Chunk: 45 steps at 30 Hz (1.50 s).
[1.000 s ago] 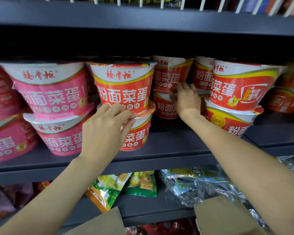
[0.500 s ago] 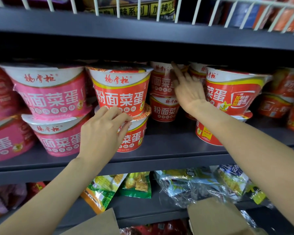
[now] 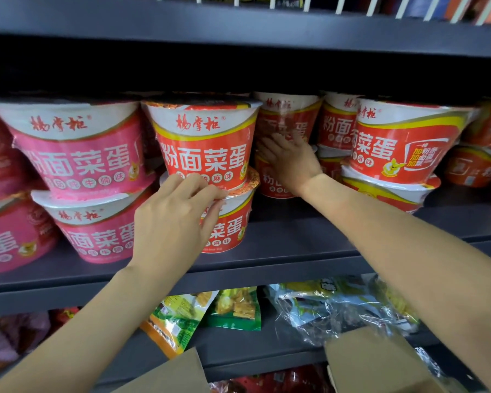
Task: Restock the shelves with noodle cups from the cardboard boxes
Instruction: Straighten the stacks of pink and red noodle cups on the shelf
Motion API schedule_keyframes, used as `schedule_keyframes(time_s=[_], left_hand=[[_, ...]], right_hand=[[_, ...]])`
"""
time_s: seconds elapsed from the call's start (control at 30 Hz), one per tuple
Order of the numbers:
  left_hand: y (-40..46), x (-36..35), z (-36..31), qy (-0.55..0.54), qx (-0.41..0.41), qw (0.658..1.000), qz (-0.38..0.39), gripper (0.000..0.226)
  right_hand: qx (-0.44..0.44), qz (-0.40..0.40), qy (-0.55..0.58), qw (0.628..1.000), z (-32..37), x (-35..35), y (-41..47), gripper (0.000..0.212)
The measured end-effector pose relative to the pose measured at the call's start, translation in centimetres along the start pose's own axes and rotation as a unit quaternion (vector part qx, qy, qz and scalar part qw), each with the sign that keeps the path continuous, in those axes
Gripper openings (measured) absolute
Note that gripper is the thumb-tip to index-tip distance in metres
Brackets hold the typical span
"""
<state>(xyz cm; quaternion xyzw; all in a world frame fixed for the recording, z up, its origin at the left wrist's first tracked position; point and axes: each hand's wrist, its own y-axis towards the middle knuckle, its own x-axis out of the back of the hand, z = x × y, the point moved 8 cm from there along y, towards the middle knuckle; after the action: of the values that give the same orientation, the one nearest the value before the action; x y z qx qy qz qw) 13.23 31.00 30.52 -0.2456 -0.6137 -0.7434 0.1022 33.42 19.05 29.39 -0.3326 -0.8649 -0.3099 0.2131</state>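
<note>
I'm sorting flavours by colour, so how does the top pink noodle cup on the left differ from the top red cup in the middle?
The top pink cup has a pink wrapper with a gold band under its white rim; the top red cup is red with a yellow band. The pink one stands left of the red one. The left hand touches the rim beneath the red cup, not the pink stack. Both sit upright on a matching cup, same shape and brand lettering.

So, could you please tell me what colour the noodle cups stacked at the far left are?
Pink noodle cups with white rims, in the head view.
</note>
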Motion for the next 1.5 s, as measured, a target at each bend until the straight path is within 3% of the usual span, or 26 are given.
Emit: schedule_keyframes(time_s=[0.13, 0.27, 0.37, 0.43, 0.47, 0.57, 0.67, 0.93, 1.17, 1.4, 1.5], left_hand=[[0.0, 0.0, 0.1, -0.006, 0.000, 1.000, 0.000, 0.016], [0.0, 0.1, 0.0, -0.005, 0.009, 1.000, 0.000, 0.015], [0.0, 0.1, 0.0, -0.006, 0.013, 1.000, 0.002, 0.015], [0.0, 0.1, 0.0, -0.007, 0.012, 1.000, 0.002, 0.015], [0.0, 0.2, 0.0, -0.008, 0.012, 1.000, 0.001, 0.015], [0.0, 0.2, 0.0, -0.010, 0.009, 1.000, 0.001, 0.014], [0.0, 0.1, 0.1, -0.008, 0.007, 1.000, 0.004, 0.014], [-0.1, -0.1, 0.2, -0.009, 0.006, 1.000, 0.007, 0.012], [0.0, 0.0, 0.2, -0.011, 0.007, 1.000, 0.014, 0.014], [-0.1, -0.1, 0.2, -0.011, 0.008, 1.000, 0.016, 0.014], [-0.2, -0.2, 0.3, -0.009, 0.006, 1.000, 0.010, 0.014]], right_hand=[[0.001, 0.011, -0.009, 1.000, -0.9, -1.2, -1.8, 0.060], [-0.059, -0.167, 0.064, 0.982, -1.8, -0.2, -4.5, 0.054], [-0.115, -0.241, 0.176, 0.948, -1.6, 0.5, -6.3, 0.047], [-0.222, -0.277, 0.270, 0.895, -2.3, 1.2, -6.5, 0.043], [-0.294, -0.280, 0.333, 0.851, -3.1, 1.1, -6.3, 0.046], [-0.454, -0.201, 0.496, 0.712, -4.3, -0.9, -5.0, 0.081], [-0.484, -0.188, 0.537, 0.665, -4.0, -1.8, -3.9, 0.101], [-0.434, -0.148, 0.596, 0.660, -4.2, -3.9, -2.1, 0.100], [-0.404, -0.102, 0.606, 0.677, -4.4, -4.0, -1.5, 0.095], [-0.427, -0.097, 0.639, 0.632, -2.7, -4.6, -2.9, 0.083], [-0.406, -0.076, 0.643, 0.645, -2.2, -5.0, -3.4, 0.080]])
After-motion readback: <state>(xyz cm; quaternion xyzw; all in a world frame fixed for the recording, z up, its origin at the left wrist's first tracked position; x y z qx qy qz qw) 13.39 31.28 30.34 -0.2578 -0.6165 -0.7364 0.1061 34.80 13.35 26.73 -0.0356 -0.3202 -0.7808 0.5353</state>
